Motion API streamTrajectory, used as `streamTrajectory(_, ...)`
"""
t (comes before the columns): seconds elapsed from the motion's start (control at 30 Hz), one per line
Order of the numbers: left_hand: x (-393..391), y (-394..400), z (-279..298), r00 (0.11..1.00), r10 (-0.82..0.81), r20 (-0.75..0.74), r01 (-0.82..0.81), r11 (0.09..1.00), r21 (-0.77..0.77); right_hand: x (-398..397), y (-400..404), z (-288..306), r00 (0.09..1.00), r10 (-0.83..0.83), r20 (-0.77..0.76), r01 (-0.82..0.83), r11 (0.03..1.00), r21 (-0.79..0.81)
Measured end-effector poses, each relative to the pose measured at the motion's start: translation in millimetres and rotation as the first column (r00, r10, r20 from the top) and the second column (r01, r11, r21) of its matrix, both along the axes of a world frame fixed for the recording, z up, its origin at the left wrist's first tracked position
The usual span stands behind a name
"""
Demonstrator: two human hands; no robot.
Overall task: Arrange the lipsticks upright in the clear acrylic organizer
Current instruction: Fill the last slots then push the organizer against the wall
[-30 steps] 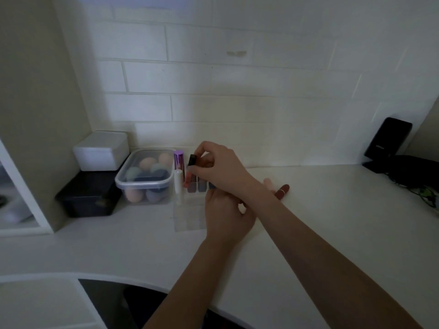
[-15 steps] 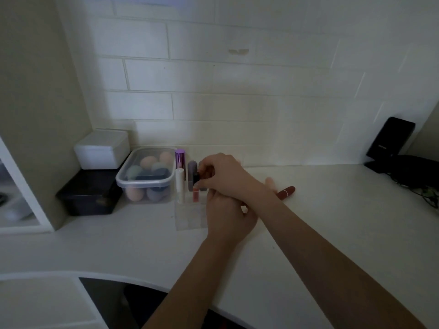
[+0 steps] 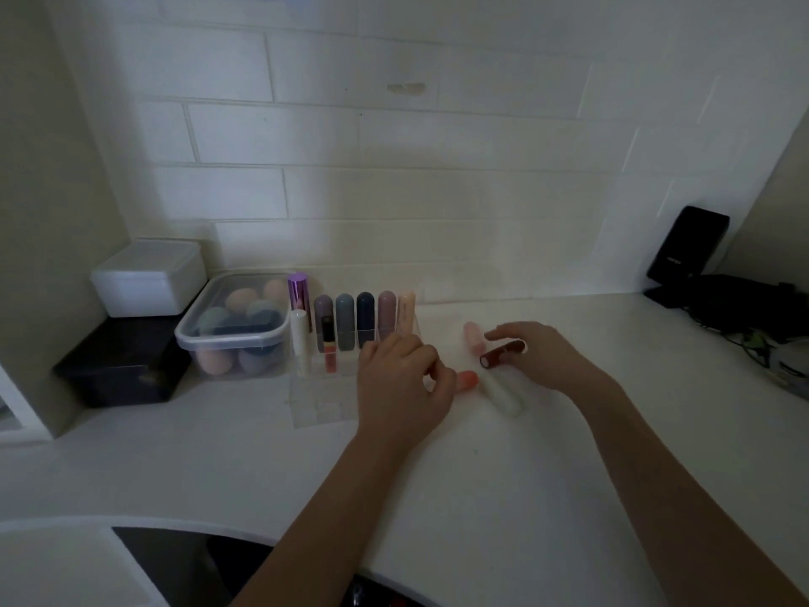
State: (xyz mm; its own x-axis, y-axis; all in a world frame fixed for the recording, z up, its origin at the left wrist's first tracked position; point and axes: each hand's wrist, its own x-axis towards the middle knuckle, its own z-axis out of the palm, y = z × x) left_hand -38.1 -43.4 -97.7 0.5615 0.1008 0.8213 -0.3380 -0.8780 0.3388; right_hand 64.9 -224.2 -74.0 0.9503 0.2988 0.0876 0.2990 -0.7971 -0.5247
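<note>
The clear acrylic organizer stands on the white counter, with several lipsticks upright in it. They include a purple metallic one, a white one, a black-capped gloss and a row from mauve to peach. My left hand rests at the organizer's right side, fingers loosely curled, holding nothing. My right hand pinches the right end of a dark red lipstick lying on the counter. A pale pink lipstick, a white tube and a coral one lie beside it.
A clear tub of makeup sponges touches the organizer's left side. A white box sits on a black box in the left corner. A black device and dark cables are at the far right. The tiled wall is close behind.
My right hand lowered the black-capped gloss into the organizer, let go, and moved right onto the dark red lipstick. My left hand stayed beside the organizer.
</note>
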Motion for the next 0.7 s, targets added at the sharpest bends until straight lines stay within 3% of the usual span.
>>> streamTrajectory(0.13,0,2,-2,0.999,0.017,-0.029,-0.016,1.000,0.008,5,-1,-7,0.999,0.028,0.043,-0.025,0.997,-0.067)
streamTrajectory(0.37,1,-4,1,0.998,-0.034,-0.049,0.034,0.999,-0.012,-14,-5,24,0.975,0.187,0.121,-0.209,0.957,0.203)
streamTrajectory(0.53,1,-4,3,0.980,-0.162,-0.117,0.156,0.986,-0.055,-30,15,45,0.927,0.353,0.125,-0.373,0.903,0.214)
streamTrajectory(0.7,-2,-2,4,0.987,-0.156,-0.030,0.153,0.984,-0.094,-33,19,45,0.910,0.394,0.126,-0.413,0.852,0.320)
